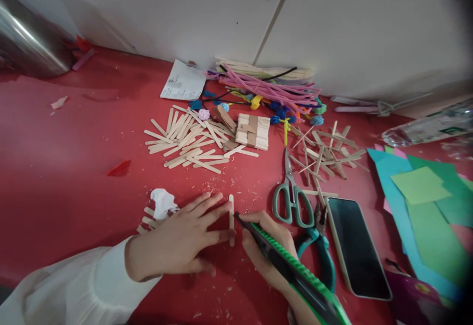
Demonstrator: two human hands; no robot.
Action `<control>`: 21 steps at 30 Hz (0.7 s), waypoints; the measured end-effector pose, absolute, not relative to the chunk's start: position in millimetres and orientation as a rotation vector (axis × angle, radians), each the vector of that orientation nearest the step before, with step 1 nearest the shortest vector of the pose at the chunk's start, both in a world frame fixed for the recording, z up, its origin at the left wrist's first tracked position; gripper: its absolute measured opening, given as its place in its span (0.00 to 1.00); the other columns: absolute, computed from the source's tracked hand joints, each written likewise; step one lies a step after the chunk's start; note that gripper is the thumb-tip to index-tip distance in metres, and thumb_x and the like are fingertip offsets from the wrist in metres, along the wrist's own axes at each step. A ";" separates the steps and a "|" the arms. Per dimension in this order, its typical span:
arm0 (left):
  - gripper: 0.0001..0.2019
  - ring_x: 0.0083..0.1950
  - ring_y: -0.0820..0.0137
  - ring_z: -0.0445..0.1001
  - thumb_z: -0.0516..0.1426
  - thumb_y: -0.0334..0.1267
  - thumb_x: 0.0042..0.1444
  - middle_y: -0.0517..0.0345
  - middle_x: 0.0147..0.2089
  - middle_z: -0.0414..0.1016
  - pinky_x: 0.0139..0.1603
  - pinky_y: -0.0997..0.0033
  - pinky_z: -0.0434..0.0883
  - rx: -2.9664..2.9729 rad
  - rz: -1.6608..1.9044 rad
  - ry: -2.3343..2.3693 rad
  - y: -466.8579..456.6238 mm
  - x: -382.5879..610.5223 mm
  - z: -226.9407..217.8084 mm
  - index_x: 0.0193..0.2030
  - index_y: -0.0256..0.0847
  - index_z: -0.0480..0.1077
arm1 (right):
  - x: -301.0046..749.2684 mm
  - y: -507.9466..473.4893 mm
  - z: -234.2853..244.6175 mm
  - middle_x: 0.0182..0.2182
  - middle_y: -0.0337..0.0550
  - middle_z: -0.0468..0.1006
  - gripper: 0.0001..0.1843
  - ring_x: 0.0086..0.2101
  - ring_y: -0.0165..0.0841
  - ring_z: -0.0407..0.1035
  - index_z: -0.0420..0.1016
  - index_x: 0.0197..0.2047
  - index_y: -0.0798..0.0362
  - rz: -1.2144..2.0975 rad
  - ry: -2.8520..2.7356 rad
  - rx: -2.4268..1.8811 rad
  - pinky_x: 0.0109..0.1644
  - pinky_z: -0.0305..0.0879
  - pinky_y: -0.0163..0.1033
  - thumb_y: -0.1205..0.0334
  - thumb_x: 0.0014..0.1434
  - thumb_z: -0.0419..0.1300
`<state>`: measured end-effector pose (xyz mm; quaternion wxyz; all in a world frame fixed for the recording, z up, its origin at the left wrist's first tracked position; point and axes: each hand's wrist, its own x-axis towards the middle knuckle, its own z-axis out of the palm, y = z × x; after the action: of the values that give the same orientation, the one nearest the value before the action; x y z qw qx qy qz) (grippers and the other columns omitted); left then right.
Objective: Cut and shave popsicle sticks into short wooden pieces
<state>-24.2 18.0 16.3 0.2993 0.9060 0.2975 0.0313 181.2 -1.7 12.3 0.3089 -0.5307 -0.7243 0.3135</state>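
Note:
A single wooden craft stick [231,231] lies upright in view on the red table. My left hand [185,236] is spread flat beside it, palm down, with fingertips touching the stick's left edge. My right hand [268,246] grips a green and black utility knife [291,266], its dark tip close to the stick's right side. Whether the blade touches the wood I cannot tell. Crumpled white tissue [162,203] and a few stick ends [149,222] show behind my left hand, partly covered by it.
Loose craft sticks [188,140] and a bundled stack [253,131] lie beyond my hands, near pink pipe cleaners [266,88]. Scissors [291,197], pliers [321,251], a phone [358,248] and coloured paper [421,206] are at right. A metal cylinder [33,39] stands far left.

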 end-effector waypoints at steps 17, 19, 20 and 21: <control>0.26 0.68 0.52 0.44 0.59 0.45 0.51 0.48 0.67 0.49 0.63 0.47 0.51 2.545 0.063 0.807 17.2 -22.4 20.8 0.57 0.49 0.62 | 188.5 1.0 7.3 0.22 0.34 0.73 0.10 0.20 0.27 0.67 0.66 0.39 0.50 0.679 -2.013 -1.304 0.26 0.64 0.30 0.71 0.53 0.52; 0.17 0.67 0.53 0.47 0.56 0.44 0.54 0.48 0.65 0.54 0.63 0.50 0.53 2.550 0.128 0.822 17.1 -21.8 19.9 0.51 0.46 0.68 | 193.4 3.4 9.6 0.28 0.39 0.75 0.13 0.26 0.31 0.70 0.67 0.42 0.51 0.502 -2.061 -1.350 0.32 0.67 0.34 0.72 0.54 0.52; 0.13 0.66 0.54 0.50 0.55 0.43 0.55 0.48 0.64 0.56 0.62 0.52 0.55 2.546 0.179 0.846 17.2 -21.4 19.1 0.46 0.44 0.70 | 195.5 4.5 10.7 0.31 0.42 0.76 0.15 0.30 0.33 0.71 0.67 0.44 0.51 0.421 -2.104 -1.374 0.35 0.67 0.36 0.73 0.55 0.50; 0.10 0.65 0.56 0.53 0.54 0.42 0.56 0.48 0.62 0.59 0.61 0.54 0.57 2.535 0.233 0.886 17.4 -21.0 18.1 0.42 0.43 0.71 | 197.1 5.4 11.6 0.34 0.45 0.75 0.18 0.34 0.35 0.71 0.67 0.47 0.51 0.352 -2.150 -1.392 0.38 0.68 0.38 0.74 0.55 0.48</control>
<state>-21.0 17.4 18.1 0.2212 0.9172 0.3204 0.0844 197.1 5.4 11.6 0.2745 -0.5178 -0.7996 0.1310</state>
